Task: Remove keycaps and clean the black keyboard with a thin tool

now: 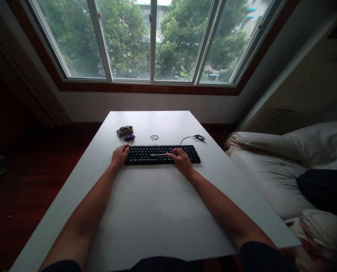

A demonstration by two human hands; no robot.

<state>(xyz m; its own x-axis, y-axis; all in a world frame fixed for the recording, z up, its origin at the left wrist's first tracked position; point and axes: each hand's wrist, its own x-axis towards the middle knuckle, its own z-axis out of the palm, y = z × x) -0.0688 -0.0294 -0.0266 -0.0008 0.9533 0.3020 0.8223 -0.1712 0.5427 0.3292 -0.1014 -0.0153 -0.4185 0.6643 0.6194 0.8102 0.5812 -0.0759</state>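
A black computer keyboard (pixel 157 150) lies crosswise on the white worktop (pixel 154 204), its long sides running left to right, with a hand at its left end and another over its right half.

The right hand (pixel 182 161) has its fingers closed in a pinch on one end of a slim, pale stick (pixel 159 154). The stick points left from the fingertips, nearly level with the rows of keys, and its slightly thicker free tip lies over the middle-left part of the keyboard. Whether that tip presses on the keys or sits just above them cannot be told.

The left hand (pixel 119 155) rests against the keyboard's left end, the fingers bent and touching the corner farther from the person. The gap between these fingers is too small to make out, so whether they grip the edge or only lie against it cannot be told.

Just beyond the left hand sits a crumpled grey-green cloth (pixel 124 131), with a small purple object (pixel 130 137) at its near side. A thin dark ring-shaped item (pixel 154 138) lies flat behind the keyboard's middle. From the keyboard's back edge, right of centre, a black cable (pixel 199 138) curves out to a looped bundle on the worktop. A pale sofa (pixel 266 173) stands to the right.
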